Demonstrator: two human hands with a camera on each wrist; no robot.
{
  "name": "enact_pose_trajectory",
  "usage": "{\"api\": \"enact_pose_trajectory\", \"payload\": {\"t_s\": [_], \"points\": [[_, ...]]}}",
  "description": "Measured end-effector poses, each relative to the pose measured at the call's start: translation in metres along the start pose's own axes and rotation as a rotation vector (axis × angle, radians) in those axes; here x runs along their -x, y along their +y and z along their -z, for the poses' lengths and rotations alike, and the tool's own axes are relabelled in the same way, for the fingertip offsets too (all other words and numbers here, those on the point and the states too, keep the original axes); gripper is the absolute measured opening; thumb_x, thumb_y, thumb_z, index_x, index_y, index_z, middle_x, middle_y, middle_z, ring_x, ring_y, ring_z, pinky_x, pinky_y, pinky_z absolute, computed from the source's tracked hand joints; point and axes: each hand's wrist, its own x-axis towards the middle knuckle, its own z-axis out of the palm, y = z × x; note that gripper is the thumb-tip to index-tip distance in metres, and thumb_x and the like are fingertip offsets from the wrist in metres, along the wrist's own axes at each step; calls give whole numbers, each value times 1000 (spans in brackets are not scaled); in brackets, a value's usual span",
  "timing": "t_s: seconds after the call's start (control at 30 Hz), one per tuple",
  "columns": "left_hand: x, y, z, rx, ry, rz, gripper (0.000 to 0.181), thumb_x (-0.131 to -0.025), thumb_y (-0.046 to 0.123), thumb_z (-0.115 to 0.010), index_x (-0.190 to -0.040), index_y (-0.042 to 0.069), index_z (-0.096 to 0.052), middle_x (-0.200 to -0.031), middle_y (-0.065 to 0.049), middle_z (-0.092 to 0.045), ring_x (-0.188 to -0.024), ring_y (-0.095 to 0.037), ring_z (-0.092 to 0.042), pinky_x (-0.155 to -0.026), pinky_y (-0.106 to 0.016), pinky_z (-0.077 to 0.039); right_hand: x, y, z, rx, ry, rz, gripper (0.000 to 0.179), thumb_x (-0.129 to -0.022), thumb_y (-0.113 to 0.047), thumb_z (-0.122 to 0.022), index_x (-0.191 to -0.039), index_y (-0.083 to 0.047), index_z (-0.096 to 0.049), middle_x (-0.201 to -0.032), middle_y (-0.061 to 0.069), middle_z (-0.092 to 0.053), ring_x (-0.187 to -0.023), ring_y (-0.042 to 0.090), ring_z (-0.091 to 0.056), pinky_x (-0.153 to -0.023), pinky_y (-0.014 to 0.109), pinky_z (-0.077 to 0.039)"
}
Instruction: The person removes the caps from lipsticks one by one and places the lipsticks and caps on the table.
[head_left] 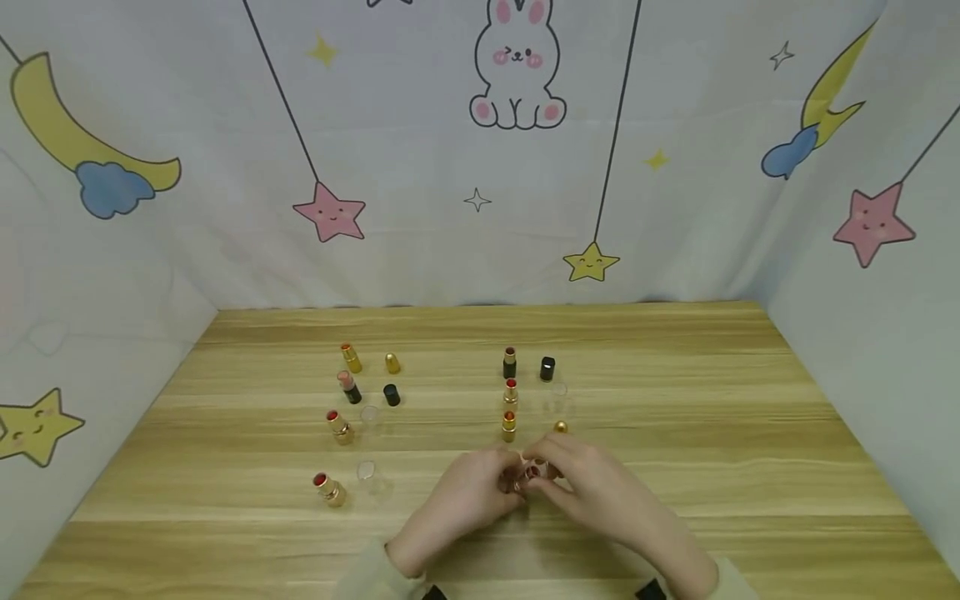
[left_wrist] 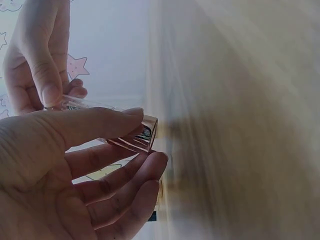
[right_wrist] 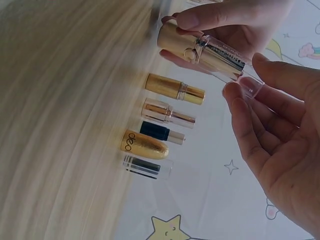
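My left hand (head_left: 472,490) grips the gold base of a lipstick (right_wrist: 175,41), which is tilted, with thumb and fingers around it. At its other end my right hand (head_left: 596,483) pinches a clear cap (right_wrist: 254,86) between thumb and fingers. The cap surrounds the upper tube; whether it is fully seated I cannot tell. In the left wrist view the rose-gold end of the lipstick (left_wrist: 150,125) pokes out past the left thumb. Just beyond the hands stand an uncapped gold lipstick (head_left: 509,427) and a gold cap (head_left: 561,427), the latter partly hidden by the right hand.
Farther back are a gold-tubed red lipstick (head_left: 511,392), a black one (head_left: 510,363), a black cap (head_left: 547,368) and a clear cap (head_left: 559,392). On the left several uncapped lipsticks (head_left: 340,428) line up beside their caps (head_left: 392,395). Printed curtains (head_left: 420,250) border the wooden table (head_left: 712,400).
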Motion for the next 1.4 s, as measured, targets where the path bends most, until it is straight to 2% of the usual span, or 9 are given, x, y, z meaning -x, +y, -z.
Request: {"api": "enact_pose_trajectory", "payload": {"t_s": [0.13,0.33,0.57,0.7,0.93,1.07,1.4], "points": [[0,-3,5,34,7,14,15,-72,12,-79,-83,14,-69,-79,6,-62,-66,-1,-49,-60,-16,-41,-1,3,3,-62,4,-1,23,-82,-12,-75,-103,-9,-66,-94,-3,-69,-76,-1,-60,-67,18,-54],[2,-5,16,81,4,60,15,-76,13,-76,-90,13,-71,-83,3,-64,-67,-5,-53,-59,-17,-44,0,8,8,-72,16,-8,24,-83,-9,-73,-106,-12,-65,-93,-3,-68,-75,-1,-58,-66,19,-54],[2,-4,28,35,30,9,19,-76,11,-78,-94,10,-73,-85,-1,-67,-71,-9,-60,-62,-15,-46,1,10,11,-78,26,-24,23,-84,-13,-73,-106,-12,-66,-94,-5,-68,-75,-2,-57,-65,19,-54],[3,-3,30,24,34,-4,17,-76,11,-78,-93,11,-73,-84,-1,-66,-71,-10,-61,-61,-16,-45,2,12,12,-82,37,-8,22,-85,-10,-72,-106,-13,-66,-94,-5,-68,-75,-2,-57,-65,19,-53],[4,-3,32,42,30,-11,17,-78,12,-77,-94,10,-73,-85,0,-67,-71,-10,-62,-61,-16,-46,3,11,14,-89,23,-49,23,-85,-13,-72,-107,-14,-66,-98,-6,-69,-76,-3,-57,-66,18,-53],[4,-3,33,42,28,-16,17,-78,11,-77,-94,10,-73,-86,-1,-68,-71,-9,-61,-61,-16,-46,4,11,15,-87,34,-42,24,-84,-12,-73,-107,-13,-66,-99,-5,-69,-75,-4,-57,-65,16,-52],[4,-6,32,61,14,20,19,-78,11,-77,-96,9,-73,-89,-1,-69,-72,-8,-61,-62,-17,-47,4,10,24,-61,23,-54,25,-86,-9,-71,-110,-12,-66,-99,-1,-69,-77,-1,-58,-66,20,-52]]}}
